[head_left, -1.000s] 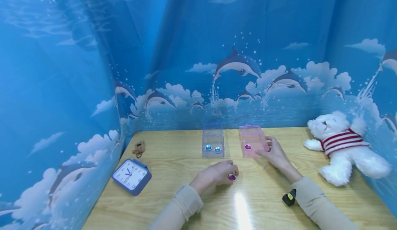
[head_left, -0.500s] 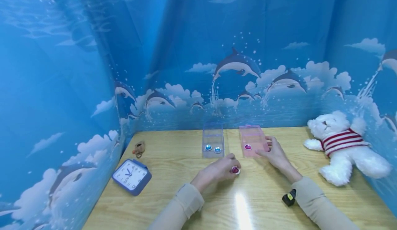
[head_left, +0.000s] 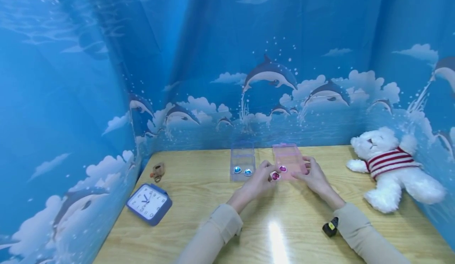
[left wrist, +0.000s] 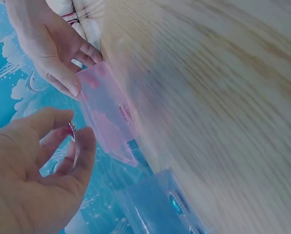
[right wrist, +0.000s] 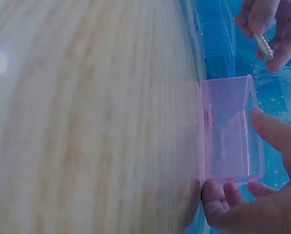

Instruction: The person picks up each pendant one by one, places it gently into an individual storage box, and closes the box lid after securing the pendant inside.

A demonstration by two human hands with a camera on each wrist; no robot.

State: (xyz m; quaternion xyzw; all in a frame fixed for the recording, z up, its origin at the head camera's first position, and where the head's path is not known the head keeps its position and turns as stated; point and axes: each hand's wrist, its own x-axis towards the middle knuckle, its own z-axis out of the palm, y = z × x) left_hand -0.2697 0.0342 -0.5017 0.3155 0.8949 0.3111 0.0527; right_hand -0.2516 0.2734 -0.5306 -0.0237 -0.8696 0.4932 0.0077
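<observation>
My left hand (head_left: 256,181) pinches a pink gem (head_left: 275,176) with a silvery beaded edge between thumb and fingertips. It is raised at the near left corner of the clear pink plastic box (head_left: 293,162); in the left wrist view the gem (left wrist: 72,130) shows edge-on. Another pink gem (head_left: 282,169) lies inside this box, whose lid stands open at the back. My right hand (head_left: 317,180) grips the box's right end, thumb on the near rim and fingers at the end wall. Left of it, an opened clear blue box (head_left: 243,161) has two blue gems (head_left: 237,170) inside.
A blue-framed clock (head_left: 148,204) and a small brown trinket (head_left: 158,172) lie at the left of the wooden table (head_left: 199,169). A white teddy bear (head_left: 394,169) in a striped sweater lies at the right. A dolphin-printed curtain (head_left: 199,78) closes off the back and sides.
My left hand has moved forward and right with the pink gem, from over the bare table up to the pink box. My right hand keeps its hold on the box.
</observation>
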